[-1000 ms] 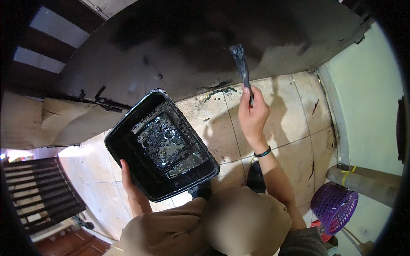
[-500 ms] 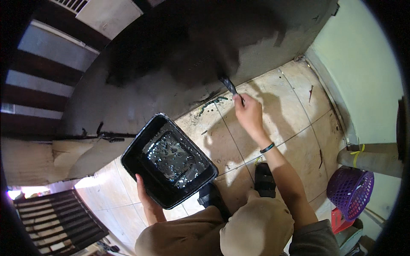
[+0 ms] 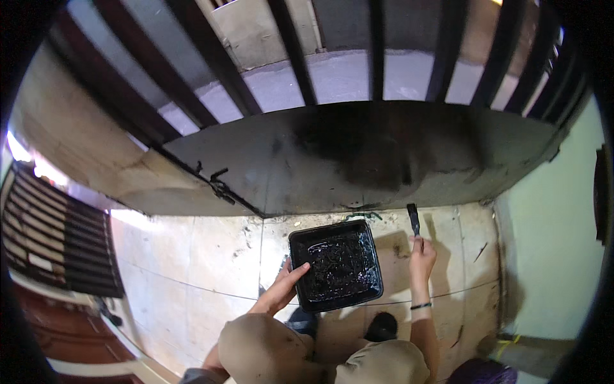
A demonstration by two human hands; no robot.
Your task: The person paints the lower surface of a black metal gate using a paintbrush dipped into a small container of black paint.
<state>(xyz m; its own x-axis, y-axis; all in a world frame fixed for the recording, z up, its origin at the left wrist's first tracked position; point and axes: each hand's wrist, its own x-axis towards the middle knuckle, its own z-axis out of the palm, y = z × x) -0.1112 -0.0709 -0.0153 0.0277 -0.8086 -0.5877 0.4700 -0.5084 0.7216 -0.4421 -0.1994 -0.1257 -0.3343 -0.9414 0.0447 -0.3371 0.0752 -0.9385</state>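
1. The paintbrush (image 3: 413, 219) is in my right hand (image 3: 422, 253), to the right of the tray and apart from it, its dark bristles pointing away from me.
2. My right thumb and fingers are closed around the lower end of its handle; a dark band (image 3: 421, 306) circles that wrist.
3. The bristle tips show against the bottom edge of a dark panel (image 3: 396, 147); I cannot tell whether they touch it.
4. My left hand (image 3: 288, 285) grips the black tray (image 3: 373, 272) by its left side, thumb lapped over the rim onto the inner wall. The other fingers are mostly hidden.
5. Glossy black paint (image 3: 336, 265) coats the inside of the tray, which I hold above the tiled floor (image 3: 204, 256), in front of my knees (image 3: 265, 349).
6. The panel's middle is blacker than its greyer ends, and dark bars (image 3: 376, 51) rise above it.
7. A pale green wall (image 3: 550, 211) stands to my right, with a purple basket (image 3: 483, 372) partly showing at the lower right.
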